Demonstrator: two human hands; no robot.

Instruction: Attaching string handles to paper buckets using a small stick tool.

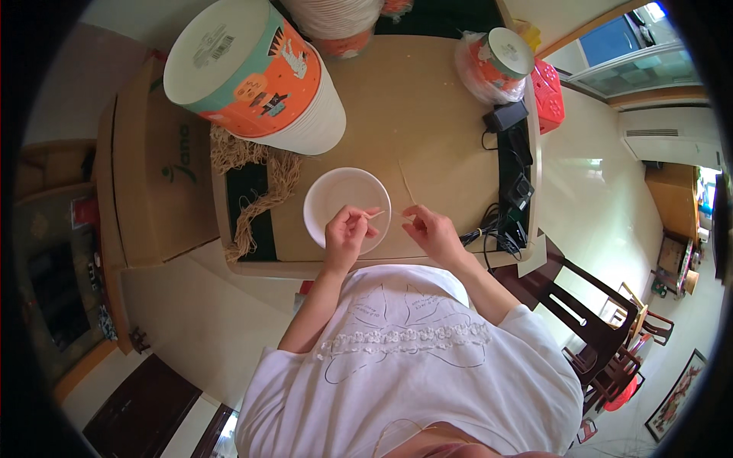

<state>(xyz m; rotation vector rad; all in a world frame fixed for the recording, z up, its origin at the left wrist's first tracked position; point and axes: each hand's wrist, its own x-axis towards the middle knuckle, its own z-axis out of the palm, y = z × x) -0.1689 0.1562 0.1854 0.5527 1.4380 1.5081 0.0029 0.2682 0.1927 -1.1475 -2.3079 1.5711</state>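
Observation:
My left hand (347,235) is over the near right part of a white paper bowl (321,195), its fingers pinched on the end of a thin beige twine. To its right, my right hand (434,231) is also closed in a pinch on the twine, just beyond the bowl's rim. A loose strand of the twine (406,179) sticks up and away from the right hand over the brown table top. Between the two hands the strand is too fine to follow clearly. At the table's left edge lies a bundle of similar beige twine (282,183).
Behind the bowl is a tall stack of orange and teal paper buckets (263,84). More wrapped white bowls (336,19) lie at the far edge. A smaller wrapped stack (496,65), black adapters (505,116) and cables line the right side. A cardboard box (164,175) stands left.

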